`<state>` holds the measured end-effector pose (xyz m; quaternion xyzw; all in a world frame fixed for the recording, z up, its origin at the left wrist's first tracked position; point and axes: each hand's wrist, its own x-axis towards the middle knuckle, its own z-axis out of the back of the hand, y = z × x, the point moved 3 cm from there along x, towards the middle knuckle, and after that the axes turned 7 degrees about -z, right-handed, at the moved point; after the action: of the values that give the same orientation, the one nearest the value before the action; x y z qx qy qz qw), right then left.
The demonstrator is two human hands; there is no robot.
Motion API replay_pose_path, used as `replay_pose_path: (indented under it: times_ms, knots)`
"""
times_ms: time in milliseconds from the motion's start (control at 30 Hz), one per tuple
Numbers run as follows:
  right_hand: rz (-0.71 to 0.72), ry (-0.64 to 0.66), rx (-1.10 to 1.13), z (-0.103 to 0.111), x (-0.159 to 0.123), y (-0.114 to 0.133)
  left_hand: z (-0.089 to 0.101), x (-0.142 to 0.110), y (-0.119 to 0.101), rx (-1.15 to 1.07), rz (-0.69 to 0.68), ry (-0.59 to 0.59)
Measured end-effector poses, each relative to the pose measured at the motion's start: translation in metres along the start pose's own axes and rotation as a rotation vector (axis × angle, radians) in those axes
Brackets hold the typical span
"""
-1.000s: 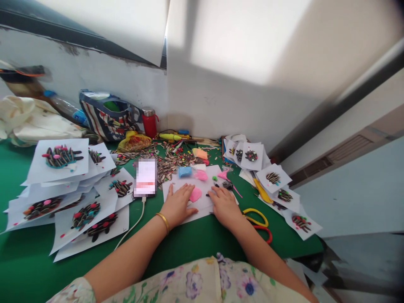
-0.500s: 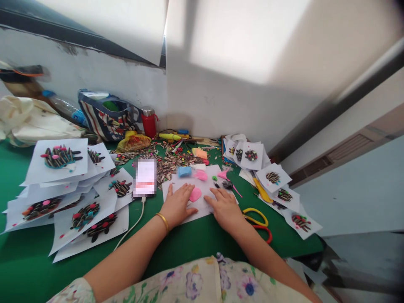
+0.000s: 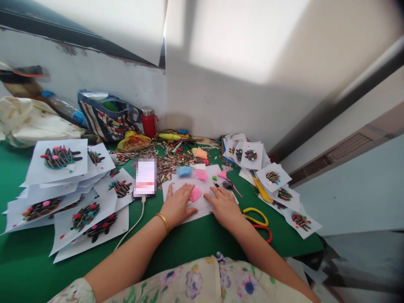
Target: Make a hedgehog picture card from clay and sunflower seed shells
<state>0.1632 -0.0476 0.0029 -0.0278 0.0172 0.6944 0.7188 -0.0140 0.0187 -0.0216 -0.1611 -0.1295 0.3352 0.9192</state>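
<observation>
A flattened pink piece of modelling clay (image 3: 195,194) lies on a white sheet of paper (image 3: 176,184). My left hand (image 3: 179,204) rests with fingers stretched out at the clay's left edge, its fingertips touching or just over it. On the right side of the sheet lies my right hand (image 3: 224,208), fingers extended, a little apart from the clay and holding nothing. Beyond the hands, a blue clay block (image 3: 184,171), a pink clay lump in clear wrap (image 3: 200,174) and a small green piece (image 3: 214,178) sit on the paper.
Papers with seed hedgehogs (image 3: 59,158) are piled at left; more cards (image 3: 273,176) lie at right. A phone (image 3: 144,179) with a white cable stands left of the sheet. Scissors with yellow and red handles (image 3: 256,215) lie by my right wrist. Loose sunflower seeds (image 3: 167,166) spread behind.
</observation>
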Motion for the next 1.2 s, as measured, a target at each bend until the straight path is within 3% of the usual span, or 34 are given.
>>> replay_pose_path:
  times_ms: [100, 267, 367, 700, 900, 1200]
  knots:
    - [-0.038, 0.013, -0.001, -0.004, 0.007, -0.006, 0.0, 0.0, 0.0, 0.003, 0.004, 0.007]
    - [0.061, 0.032, 0.066, 0.001, 0.003, -0.007, 0.0, 0.0, 0.0, 0.015, 0.001, 0.004]
    - [0.05, 0.03, 0.078, 0.0, 0.002, -0.008, -0.001, 0.0, 0.0, 0.021, -0.001, -0.003]
    - [-0.077, -0.124, 0.092, 0.009, 0.01, -0.031, 0.001, 0.0, -0.001, 0.033, 0.002, -0.005]
    - [0.004, -0.028, 0.054, -0.001, 0.007, -0.019, 0.001, 0.0, -0.001, 0.036, -0.003, -0.003]
    - [-0.043, -0.082, 0.06, -0.004, 0.02, -0.017, 0.0, -0.001, -0.001, 0.048, -0.003, -0.012]
